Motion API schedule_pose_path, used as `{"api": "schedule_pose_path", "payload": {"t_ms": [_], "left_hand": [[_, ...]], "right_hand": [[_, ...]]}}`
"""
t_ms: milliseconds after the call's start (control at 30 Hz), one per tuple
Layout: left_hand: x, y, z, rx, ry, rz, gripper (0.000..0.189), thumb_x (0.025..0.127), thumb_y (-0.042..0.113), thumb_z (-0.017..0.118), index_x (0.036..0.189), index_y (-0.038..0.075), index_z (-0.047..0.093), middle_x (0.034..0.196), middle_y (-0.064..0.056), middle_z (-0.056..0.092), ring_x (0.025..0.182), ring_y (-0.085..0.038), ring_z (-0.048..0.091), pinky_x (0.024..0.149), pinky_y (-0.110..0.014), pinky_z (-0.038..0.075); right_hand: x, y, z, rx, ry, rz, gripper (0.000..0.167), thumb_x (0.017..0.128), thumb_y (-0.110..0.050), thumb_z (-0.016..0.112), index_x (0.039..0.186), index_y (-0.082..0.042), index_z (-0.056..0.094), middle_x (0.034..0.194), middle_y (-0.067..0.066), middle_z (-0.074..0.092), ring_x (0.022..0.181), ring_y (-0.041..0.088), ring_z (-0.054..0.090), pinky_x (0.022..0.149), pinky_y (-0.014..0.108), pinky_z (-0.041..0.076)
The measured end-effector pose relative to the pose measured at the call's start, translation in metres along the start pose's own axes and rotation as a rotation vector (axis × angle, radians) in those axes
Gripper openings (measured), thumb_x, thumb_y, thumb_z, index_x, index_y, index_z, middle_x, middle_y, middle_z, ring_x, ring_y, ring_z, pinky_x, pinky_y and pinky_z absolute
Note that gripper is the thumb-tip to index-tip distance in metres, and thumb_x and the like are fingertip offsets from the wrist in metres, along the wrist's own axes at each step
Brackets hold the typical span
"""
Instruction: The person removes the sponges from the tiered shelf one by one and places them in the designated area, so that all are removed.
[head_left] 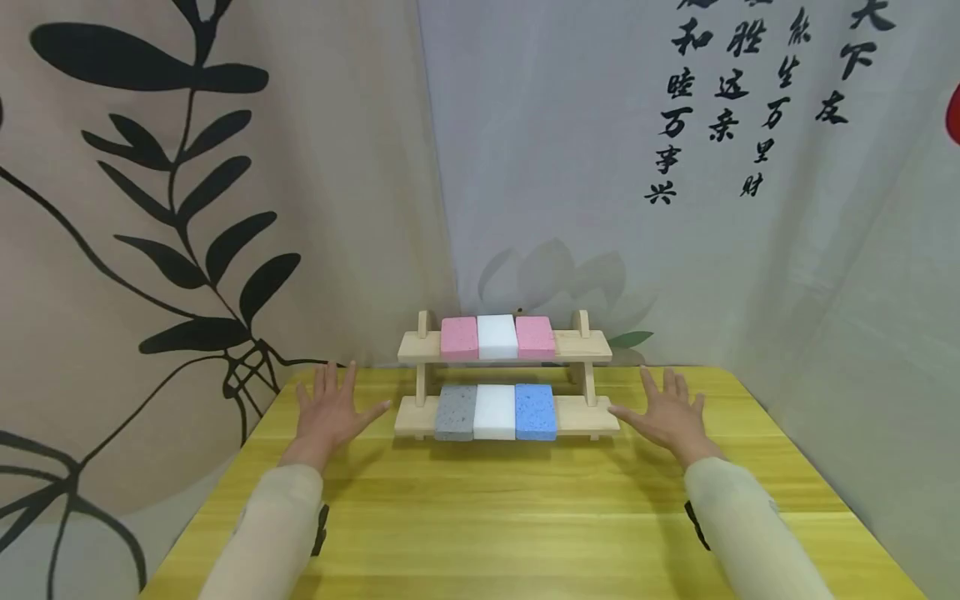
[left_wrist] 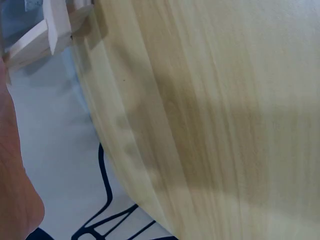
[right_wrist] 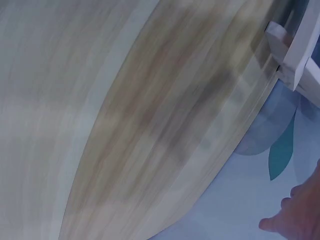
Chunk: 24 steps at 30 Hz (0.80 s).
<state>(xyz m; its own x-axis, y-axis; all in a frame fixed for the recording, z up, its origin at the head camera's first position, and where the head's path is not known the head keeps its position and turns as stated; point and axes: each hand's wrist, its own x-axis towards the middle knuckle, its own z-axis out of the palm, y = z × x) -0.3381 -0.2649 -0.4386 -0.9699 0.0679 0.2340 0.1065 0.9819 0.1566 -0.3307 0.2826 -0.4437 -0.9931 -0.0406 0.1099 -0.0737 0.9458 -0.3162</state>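
A two-tier wooden rack [head_left: 585,414] stands at the back of the table. Its upper shelf carries a pink sponge block [head_left: 459,338], a white block [head_left: 497,337] and another pink block [head_left: 536,337]. On the lower shelf sit a grey block [head_left: 455,413], a white block [head_left: 494,412] and a blue block [head_left: 536,412], side by side. My left hand [head_left: 330,414] is spread left of the rack, apart from it, holding nothing. To the rack's right, my right hand [head_left: 670,414] is spread too and holds nothing; its thumb points at the lower shelf's end.
The yellow wood-grain table [head_left: 465,525] runs back to a cloth backdrop [head_left: 360,208] with dark plant prints and brush lettering. In the wrist views, parts of the rack [left_wrist: 59,25] show near the table's far edge.
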Motion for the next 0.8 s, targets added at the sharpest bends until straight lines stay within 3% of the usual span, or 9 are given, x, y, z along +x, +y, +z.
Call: {"api": "schedule_pose_path", "payload": {"t_ms": [167,500,800], "left_hand": [[0.002,0.004,-0.006,-0.023,0.0,-0.005,0.111,0.086,0.08,0.042,0.158,0.001,0.01,0.157,-0.037,-0.001,0.144,-0.053,-0.004,0.105,-0.074,-0.01],[0.009,0.012,-0.012,-0.068,0.018,-0.024,0.11,0.087,0.078,0.043,0.158,0.002,0.007,0.158,-0.036,-0.001,0.144,-0.054,-0.002,0.105,-0.075,-0.007],[0.02,0.032,-0.016,-0.184,0.041,-0.043,0.111,0.086,0.08,0.044,0.159,0.005,0.006,0.16,-0.031,-0.003,0.146,-0.049,-0.005,0.107,-0.075,-0.002]], "right_hand": [[-0.002,-0.01,-0.001,0.024,0.002,-0.004,0.106,0.089,-0.073,0.049,0.159,-0.005,0.008,0.156,0.039,-0.004,0.142,0.057,-0.005,0.102,0.079,-0.004],[0.002,-0.021,0.001,0.125,-0.005,0.005,0.104,0.091,-0.07,0.047,0.158,-0.003,0.004,0.156,0.039,-0.003,0.14,0.06,0.002,0.104,0.078,0.007],[0.003,-0.024,0.003,0.219,-0.034,0.032,0.107,0.09,-0.071,0.048,0.158,-0.002,0.002,0.155,0.039,0.001,0.137,0.064,0.007,0.103,0.077,0.018]]}}
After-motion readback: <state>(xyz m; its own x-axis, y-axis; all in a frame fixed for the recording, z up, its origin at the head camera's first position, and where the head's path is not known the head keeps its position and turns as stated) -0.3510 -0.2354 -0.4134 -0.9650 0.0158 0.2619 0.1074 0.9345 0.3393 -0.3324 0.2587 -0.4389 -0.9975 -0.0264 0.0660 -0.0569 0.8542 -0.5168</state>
